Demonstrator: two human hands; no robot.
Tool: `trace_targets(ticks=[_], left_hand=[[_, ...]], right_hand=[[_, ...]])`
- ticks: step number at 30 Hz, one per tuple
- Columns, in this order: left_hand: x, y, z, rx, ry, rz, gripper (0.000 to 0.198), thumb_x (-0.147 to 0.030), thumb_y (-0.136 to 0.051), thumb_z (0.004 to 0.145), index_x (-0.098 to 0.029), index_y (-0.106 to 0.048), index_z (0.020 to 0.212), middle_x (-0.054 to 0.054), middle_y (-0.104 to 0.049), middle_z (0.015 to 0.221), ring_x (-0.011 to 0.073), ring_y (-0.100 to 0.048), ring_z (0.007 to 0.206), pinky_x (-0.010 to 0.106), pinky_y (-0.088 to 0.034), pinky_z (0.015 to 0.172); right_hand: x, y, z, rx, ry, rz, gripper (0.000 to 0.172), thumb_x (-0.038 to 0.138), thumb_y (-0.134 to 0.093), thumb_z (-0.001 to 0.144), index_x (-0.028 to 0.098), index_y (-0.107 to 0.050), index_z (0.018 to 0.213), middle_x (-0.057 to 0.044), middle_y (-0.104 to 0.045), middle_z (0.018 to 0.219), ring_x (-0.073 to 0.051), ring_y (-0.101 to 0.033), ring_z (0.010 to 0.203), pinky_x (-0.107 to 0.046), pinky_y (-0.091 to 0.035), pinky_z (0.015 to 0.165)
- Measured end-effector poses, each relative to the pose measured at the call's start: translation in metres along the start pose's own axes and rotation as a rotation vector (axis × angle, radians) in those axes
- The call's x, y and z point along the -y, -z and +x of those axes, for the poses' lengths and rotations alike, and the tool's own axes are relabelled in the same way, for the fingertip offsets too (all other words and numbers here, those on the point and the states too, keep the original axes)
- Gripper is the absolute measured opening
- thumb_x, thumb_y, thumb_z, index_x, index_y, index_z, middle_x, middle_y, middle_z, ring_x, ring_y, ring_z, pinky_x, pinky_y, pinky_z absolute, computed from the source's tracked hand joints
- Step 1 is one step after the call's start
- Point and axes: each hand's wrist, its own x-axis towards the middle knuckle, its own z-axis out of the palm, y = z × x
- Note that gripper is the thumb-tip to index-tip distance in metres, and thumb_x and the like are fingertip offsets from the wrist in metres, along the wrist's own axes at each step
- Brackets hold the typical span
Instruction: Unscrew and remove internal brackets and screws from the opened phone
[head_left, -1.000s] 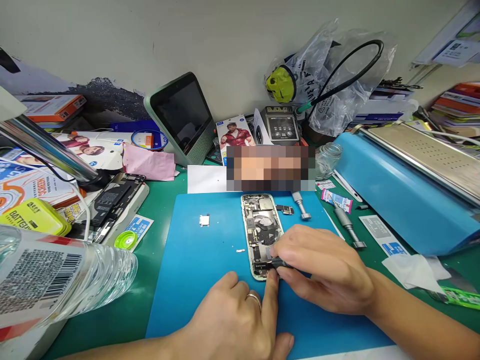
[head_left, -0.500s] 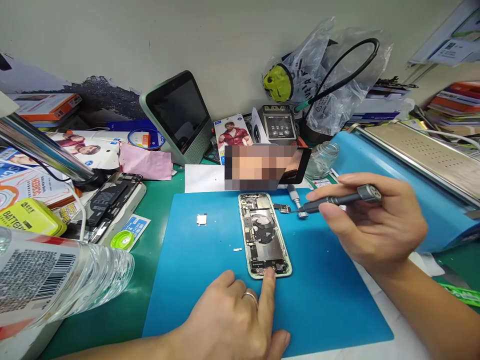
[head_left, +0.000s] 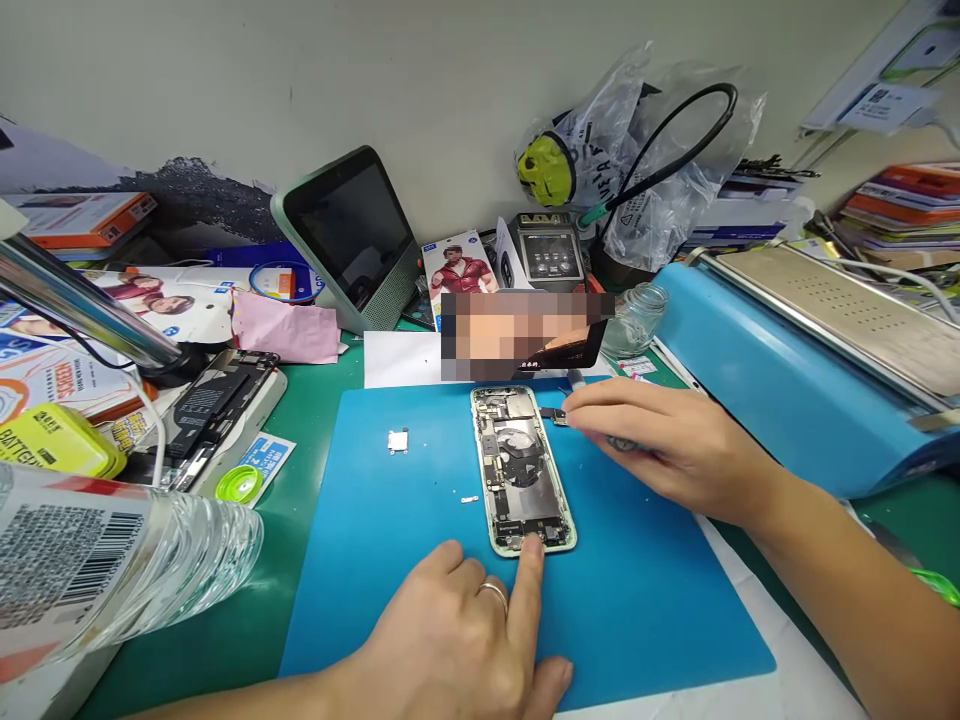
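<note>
An opened phone (head_left: 525, 470) with its inner parts exposed lies on the blue mat. My left hand (head_left: 465, 630) rests at its bottom end, index finger stretched onto the lower edge, thumb apart and other fingers curled; it holds nothing. At the phone's upper right, my right hand (head_left: 667, 440) is closed, its fingertips at a small dark module with a flex strip (head_left: 553, 414). A round grey end of the screwdriver (head_left: 621, 443) shows under its fingers; the rest is hidden. Left of the phone lie a small silver plate (head_left: 398, 441) and a tiny metal bracket (head_left: 469, 498).
Behind the mat (head_left: 360, 580) stand a partly blurred phone screen (head_left: 562, 352) and a glass jar (head_left: 637, 318). A large clear bottle (head_left: 195, 560) and another opened phone (head_left: 217, 405) are at left. A blue machine with a metal top (head_left: 810, 400) fills the right side.
My right hand has moved left to the small module, and the screwdriver has turned so that mostly its end shows. My left index finger stays on the phone. The view has shifted slightly.
</note>
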Motion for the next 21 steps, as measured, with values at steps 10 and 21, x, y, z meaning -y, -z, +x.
trace_targets(ticks=[10,21], left_hand=[[-0.0019,0.0014,0.0005,0.042,0.012,-0.009,0.057,-0.041,-0.057,0.09,0.001,-0.058,0.128,0.001,-0.064,0.056,0.0193,-0.058,0.046,0.035,-0.045,0.048],[-0.0031,0.0012,-0.0015,0.054,0.018,-0.01,0.06,-0.043,-0.059,0.089,0.001,-0.056,0.13,0.002,-0.064,0.057,0.02,-0.059,0.048,0.036,-0.046,0.05]], right_hand=[[-0.0006,-0.007,0.0009,0.267,0.063,-0.278,0.028,0.0,-0.049,0.09,0.016,-0.072,0.095,-0.014,-0.075,0.115,-0.026,-0.071,0.1,-0.038,-0.06,0.077],[0.0009,-0.0092,0.0021,0.278,0.014,-0.163,0.035,-0.002,-0.045,0.09,0.015,-0.07,0.107,-0.013,-0.074,0.123,-0.027,-0.07,0.105,-0.043,-0.062,0.084]])
